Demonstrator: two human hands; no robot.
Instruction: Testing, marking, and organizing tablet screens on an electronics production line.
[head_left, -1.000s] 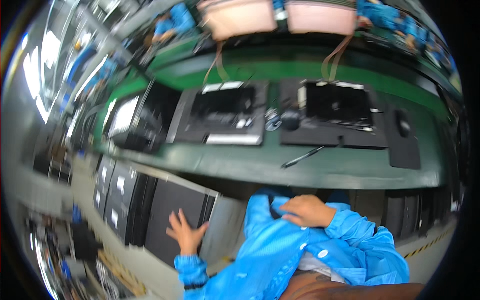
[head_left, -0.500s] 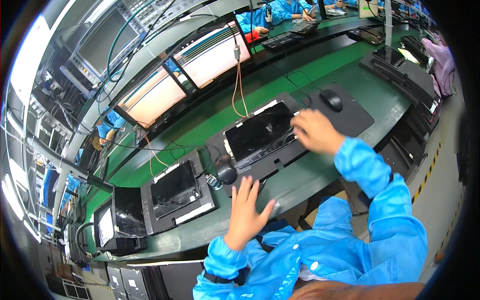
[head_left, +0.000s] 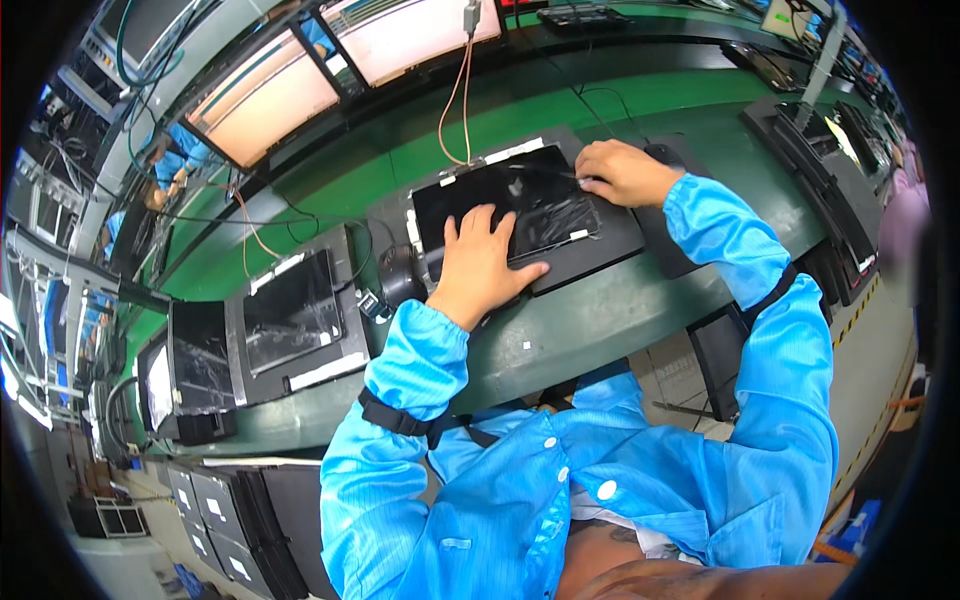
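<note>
A flat black screen (head_left: 548, 196) lies face up just above the middle of the frame, with clear, wrinkled film showing on its lower right part and pale strips along its upper edge. The left hand (head_left: 478, 262) reaches over the screen's lower left part, its fingers spread and the thumb pointing out to the right; whether the fingertips press on the glass cannot be told. The right hand (head_left: 625, 175) is at the screen's upper right edge, fingers bent and drawn close together; whether they pinch anything cannot be made out. Under the screen is a dark mat (head_left: 618, 234), and a thin pinkish cable (head_left: 442, 118) loops down to its upper edge. Just left of the left hand sits a rounded black object (head_left: 401, 272). Farther left, a second screen (head_left: 292, 312) lies on another mat, and beyond it a third screen (head_left: 203, 345) stands tilted. To the right of the right hand, a black mouse (head_left: 663, 154) sits partly hidden. All this rests on a green surface (head_left: 510, 365). Two lit monitors (head_left: 265, 95) stand at the upper left and top of the frame, dark panels (head_left: 808, 185) are piled at the right, and dark boxes (head_left: 225, 515) with white labels stand at the lower left.
</note>
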